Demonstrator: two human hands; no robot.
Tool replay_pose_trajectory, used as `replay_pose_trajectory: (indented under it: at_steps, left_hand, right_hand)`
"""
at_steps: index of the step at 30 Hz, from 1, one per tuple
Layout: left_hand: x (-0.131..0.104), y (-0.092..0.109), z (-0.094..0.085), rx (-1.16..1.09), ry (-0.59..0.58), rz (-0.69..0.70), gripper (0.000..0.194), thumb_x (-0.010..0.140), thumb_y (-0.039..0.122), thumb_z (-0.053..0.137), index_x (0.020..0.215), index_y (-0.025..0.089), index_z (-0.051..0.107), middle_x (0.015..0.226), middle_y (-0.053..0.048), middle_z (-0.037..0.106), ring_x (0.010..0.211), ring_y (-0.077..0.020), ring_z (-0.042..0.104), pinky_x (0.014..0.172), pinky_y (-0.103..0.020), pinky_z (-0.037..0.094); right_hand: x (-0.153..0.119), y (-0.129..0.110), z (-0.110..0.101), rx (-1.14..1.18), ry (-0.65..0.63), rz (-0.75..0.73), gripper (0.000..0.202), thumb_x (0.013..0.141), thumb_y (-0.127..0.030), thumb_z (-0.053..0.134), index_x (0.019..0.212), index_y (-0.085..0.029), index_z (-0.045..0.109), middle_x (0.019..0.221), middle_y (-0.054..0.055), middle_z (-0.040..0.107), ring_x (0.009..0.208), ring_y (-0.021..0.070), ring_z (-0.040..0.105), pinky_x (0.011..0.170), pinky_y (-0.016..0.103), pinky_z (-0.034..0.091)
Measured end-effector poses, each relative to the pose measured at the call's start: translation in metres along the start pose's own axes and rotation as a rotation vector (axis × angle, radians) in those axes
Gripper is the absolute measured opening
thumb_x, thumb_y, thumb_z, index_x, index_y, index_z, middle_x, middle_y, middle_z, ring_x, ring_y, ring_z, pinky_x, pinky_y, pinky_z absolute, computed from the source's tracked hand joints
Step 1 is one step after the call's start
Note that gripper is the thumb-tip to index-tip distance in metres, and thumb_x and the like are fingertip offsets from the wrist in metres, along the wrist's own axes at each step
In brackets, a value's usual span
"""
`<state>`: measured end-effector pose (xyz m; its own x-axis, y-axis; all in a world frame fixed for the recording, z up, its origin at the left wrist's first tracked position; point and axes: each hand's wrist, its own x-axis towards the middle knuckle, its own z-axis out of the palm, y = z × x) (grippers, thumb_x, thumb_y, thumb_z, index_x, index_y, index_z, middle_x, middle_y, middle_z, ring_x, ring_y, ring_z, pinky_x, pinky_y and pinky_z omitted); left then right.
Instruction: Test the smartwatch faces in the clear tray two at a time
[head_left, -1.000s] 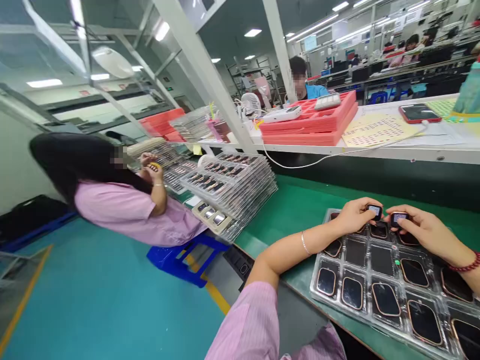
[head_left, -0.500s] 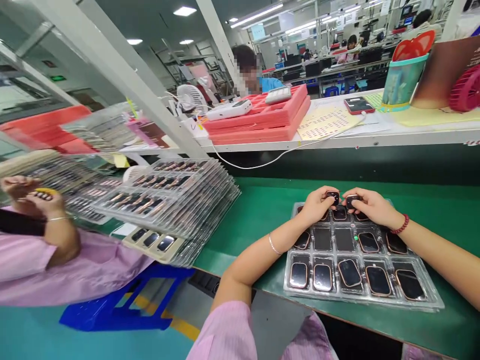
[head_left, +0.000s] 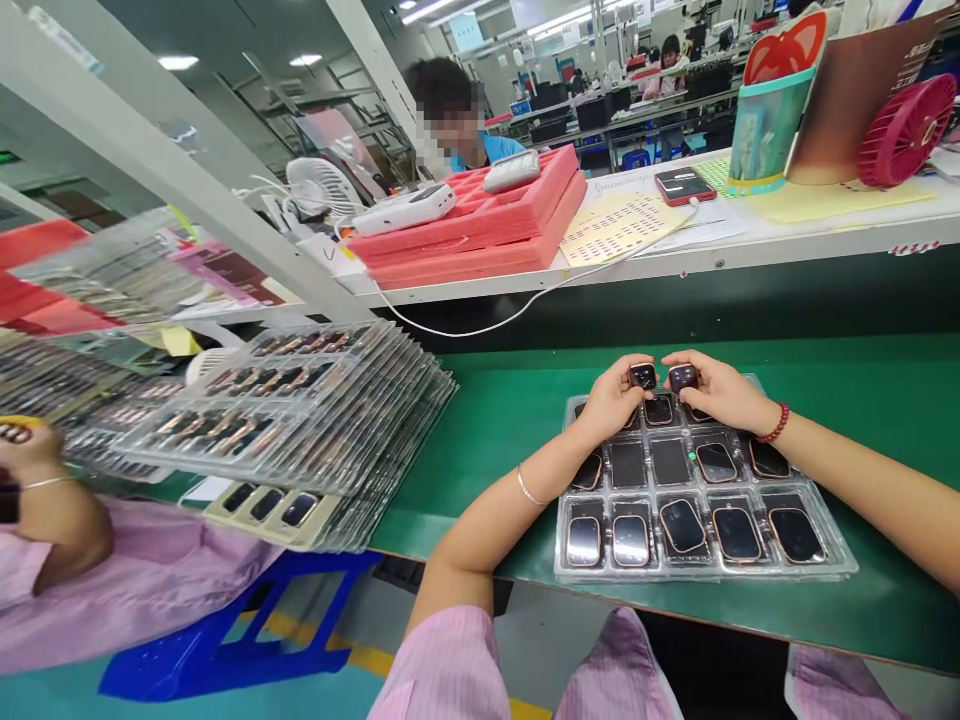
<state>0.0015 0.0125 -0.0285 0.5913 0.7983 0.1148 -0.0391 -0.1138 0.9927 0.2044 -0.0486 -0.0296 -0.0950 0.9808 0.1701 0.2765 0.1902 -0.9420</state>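
**Watch cases held over the far row of the clear tray**

Two small dark watch cases sit side by side above the back edge of the clear tray [head_left: 832, 568], one in each hand. The left watch case [head_left: 643, 376] is pinched by the left hand [head_left: 613, 400], thumb and forefinger closed narrow on its sides, its face turned up. The right watch case [head_left: 682, 377] is gripped the same way by the right hand [head_left: 720, 392], whose fingers [head_left: 677, 358] curl over its far edge. The two cases lie just beside each other, nearly touching, and both hands rest low over the tray's far row.

The tray lies on the green tabletop [head_left: 525, 400], near its front edge. Its pockets hold more dark-faced cases with copper-coloured rims; the near row is full and in plain sight, while the far row is partly hidden under the hands and wrists. A thin bracelet circles the left wrist, a red beaded band [head_left: 773, 426] the right.

To the left, well apart from the hands, a tall slanting stack of clear trays [head_left: 315, 400] takes up much of the tabletop. A co-worker's hand [head_left: 26, 445] and pink sleeve show at the far left edge. Behind the green surface a raised white shelf [head_left: 825, 240] carries red foam trays [head_left: 480, 230], a phone [head_left: 681, 185], a white cable, a cup and a pink fan [head_left: 904, 130]. Another person sits behind the foam trays.
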Motion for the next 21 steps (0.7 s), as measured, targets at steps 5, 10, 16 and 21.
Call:
replay_pose_trajectory:
  at_steps: [5, 10, 16, 21]
  left_hand:
    - [-0.001, 0.0018, 0.001, 0.036, 0.025, 0.01, 0.04, 0.074, 0.016, 0.069, 0.113, 0.016, 0.061, 0.096, -0.005, 0.071, 0.085, -0.0152, 0.067, 0.081, -0.028, 0.053]
    - [-0.0016, 0.0063, 0.0004, 0.042, 0.029, -0.049, 0.035, 0.08, 0.018, 0.056, 0.115, 0.016, 0.063, 0.094, -0.005, 0.072, 0.067, -0.0107, 0.063, 0.061, -0.023, 0.047]
    - [-0.0012, 0.0063, 0.0009, 0.002, 0.061, -0.015, 0.05, 0.068, 0.01, 0.06, 0.118, 0.017, 0.06, 0.1, -0.005, 0.07, 0.088, -0.0154, 0.066, 0.078, -0.027, 0.052]
    - [-0.0019, 0.0078, 0.0019, 0.013, 0.055, 0.009, 0.033, 0.075, 0.019, 0.065, 0.108, 0.015, 0.061, 0.09, -0.005, 0.067, 0.083, -0.0155, 0.063, 0.072, -0.026, 0.052]
  right_hand:
    - [0.0, -0.002, 0.0, 0.053, -0.032, 0.038, 0.041, 0.078, -0.019, 0.06, 0.118, -0.023, 0.067, 0.108, 0.006, 0.072, 0.082, 0.0205, 0.07, 0.062, 0.03, 0.057]
    - [-0.0006, -0.0073, -0.0012, 0.013, 0.006, 0.063, 0.022, 0.081, -0.026, 0.06, 0.1, -0.021, 0.068, 0.089, 0.005, 0.073, 0.067, 0.0179, 0.066, 0.058, 0.03, 0.055]
    - [-0.0015, -0.0049, 0.0013, 0.002, -0.029, -0.035, 0.032, 0.076, -0.02, 0.064, 0.108, -0.022, 0.069, 0.105, 0.006, 0.075, 0.088, 0.0228, 0.071, 0.076, 0.036, 0.059]
    - [-0.0015, -0.0044, 0.0011, 0.043, -0.083, 0.048, 0.043, 0.078, -0.017, 0.055, 0.12, -0.021, 0.068, 0.113, 0.008, 0.074, 0.075, 0.0196, 0.07, 0.061, 0.033, 0.058]
